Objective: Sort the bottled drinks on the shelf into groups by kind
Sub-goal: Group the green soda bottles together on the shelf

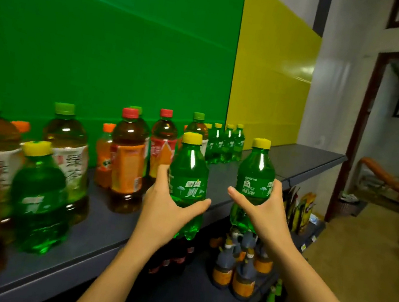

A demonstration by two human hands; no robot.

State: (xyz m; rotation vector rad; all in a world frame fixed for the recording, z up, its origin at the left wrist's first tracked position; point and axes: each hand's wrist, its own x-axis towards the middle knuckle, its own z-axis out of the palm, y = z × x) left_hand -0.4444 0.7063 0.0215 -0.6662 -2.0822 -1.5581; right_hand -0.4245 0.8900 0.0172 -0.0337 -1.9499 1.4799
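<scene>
- Two small green soda bottles with yellow caps are held upright in front of the top shelf (303, 164), one in each hand.
- The left-hand bottle (188, 175) is grasped around its lower label by the left grip (171, 206), thumb across the front and fingers behind; its base hangs past the shelf's front edge.
- The right-hand bottle (254, 180) is grasped at mid-body by the right grip (262, 210), the fingers wrapped over its far side; it is held out beyond the shelf edge, above the lower shelves.
- Beyond and between the two grips, a cluster of matching green bottles (225, 144) is seen standing at the back of the shelf against the green panel (107, 32) and yellow panel (271, 70).
- Just left of the left grip, brown tea bottles with red caps (129, 160) are standing, with a small orange soda bottle (104, 154) behind them.
- Further left, a pale tea bottle with a green cap (67, 151) and another green soda bottle (39, 198) are found; the bottles nearest the left edge are blurred.
- Below the right grip, dark bottles with orange labels (237, 269) are set on a lower shelf.
</scene>
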